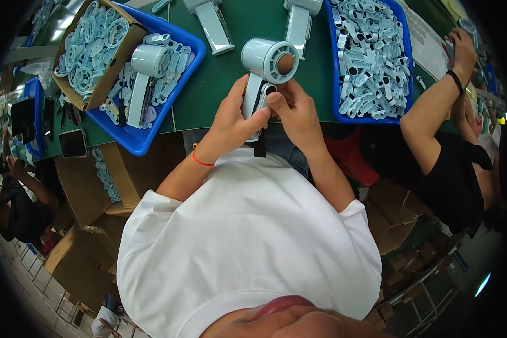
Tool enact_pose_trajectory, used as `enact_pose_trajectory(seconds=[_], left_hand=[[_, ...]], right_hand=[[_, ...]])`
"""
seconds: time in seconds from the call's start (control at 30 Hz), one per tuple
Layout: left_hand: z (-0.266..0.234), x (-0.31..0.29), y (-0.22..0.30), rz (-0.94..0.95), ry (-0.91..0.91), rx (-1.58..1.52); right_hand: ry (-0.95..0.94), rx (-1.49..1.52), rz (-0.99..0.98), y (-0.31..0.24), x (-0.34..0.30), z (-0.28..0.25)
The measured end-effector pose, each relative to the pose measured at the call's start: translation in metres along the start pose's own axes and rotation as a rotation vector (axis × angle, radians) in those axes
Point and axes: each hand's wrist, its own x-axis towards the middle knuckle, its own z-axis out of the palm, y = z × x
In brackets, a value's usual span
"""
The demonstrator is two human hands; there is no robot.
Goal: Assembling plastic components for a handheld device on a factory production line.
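Observation:
Upright in front of my chest is a light-blue handheld fan [263, 59] with a round ribbed head and a brown disc at its centre. My left hand [235, 115] is closed round its handle from the left. Against the handle's face lies a small light-blue cover piece [267, 90] with a dark round spot. My right hand [296, 111] is closed at this piece, its thumb pressing on it and its fingers behind the handle. The left thumb also reaches over the piece's lower part. Whether the piece is seated in the handle, I cannot tell.
A blue tray [409, 67] on the right is heaped with similar small pieces. At left, another blue tray [130, 147] holds a fan and a cardboard box [121, 62] of light-blue rings. Two fan bodies [214, 31] lie beyond. A co-worker's arm [428, 115] is at right.

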Motion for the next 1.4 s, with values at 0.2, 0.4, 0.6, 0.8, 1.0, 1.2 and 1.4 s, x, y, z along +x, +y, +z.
enact_pose_trajectory(seconds=[0.2, 0.4, 0.6, 0.8, 1.0, 1.2, 1.4], left_hand=[[-0.004, 0.009, -0.029, 0.443, 0.041, 0.236], [-0.005, -0.024, -0.03, 0.757, 0.493, 0.754], [0.003, -0.006, 0.013, 0.795, 0.367, 1.448], [-0.013, 0.012, 0.007, 0.788, 0.185, 1.493], [-0.016, 0.018, 0.001, 0.866, 0.168, 1.481], [-0.017, 0.018, 0.003, 0.882, 0.195, 1.444], [-0.014, 0.019, -0.002, 0.885, 0.199, 1.405]], right_hand=[[-0.262, 0.314, -0.063, 0.009, -0.003, 0.013], [0.295, -0.433, -0.565, 0.0, 0.003, 0.003], [0.157, -1.006, -0.722, 0.019, 0.002, -0.005], [0.164, -0.869, -0.567, 0.028, -0.01, -0.009], [0.307, -0.899, -0.737, 0.049, -0.01, -0.004], [0.236, -0.825, -0.652, 0.037, -0.01, -0.005], [0.364, -0.838, -0.73, 0.05, -0.009, 0.002]])
